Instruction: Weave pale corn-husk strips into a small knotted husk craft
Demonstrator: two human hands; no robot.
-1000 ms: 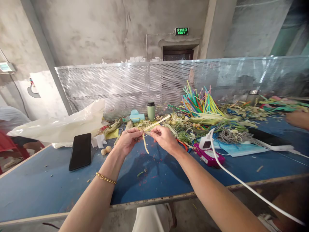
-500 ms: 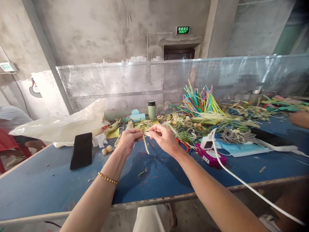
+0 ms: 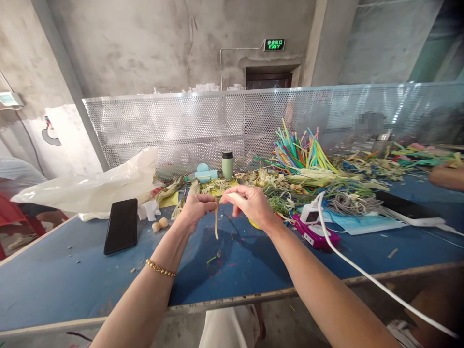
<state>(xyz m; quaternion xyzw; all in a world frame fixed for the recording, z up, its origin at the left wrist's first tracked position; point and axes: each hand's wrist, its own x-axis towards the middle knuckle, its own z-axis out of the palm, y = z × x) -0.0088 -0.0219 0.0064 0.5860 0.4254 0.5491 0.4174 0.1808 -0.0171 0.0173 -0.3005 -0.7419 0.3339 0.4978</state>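
Observation:
Above the blue table, a narrow pale strip of dried husk (image 3: pixel 216 227) hangs down between my hands. My left hand (image 3: pixel 192 211) pinches its upper part between thumb and fingers. Close beside it, my right hand (image 3: pixel 251 205) is closed in a pinch at the strip's top end; the fingers cover exactly what lies between their tips. Two small round wooden-looking balls (image 3: pixel 160 224) lie to the left of my left hand. Beyond both hands spreads a pile of dried husks and cut scraps (image 3: pixel 275 186).
A black phone (image 3: pixel 121 226) lies on the blue table (image 3: pixel 145 290) at left, near a plastic sheet (image 3: pixel 94 186). A green bottle (image 3: pixel 227 166), colourful pipe cleaners (image 3: pixel 300 152), a purple power strip (image 3: pixel 315 232) and a white cable (image 3: pixel 355 270) are around. Another person's hand (image 3: pixel 446 176) is at far right.
The strip's loose end has swung left and now hangs straighter down. My right hand has shifted slightly right, its wrist turned, and yellow handles show beneath it.

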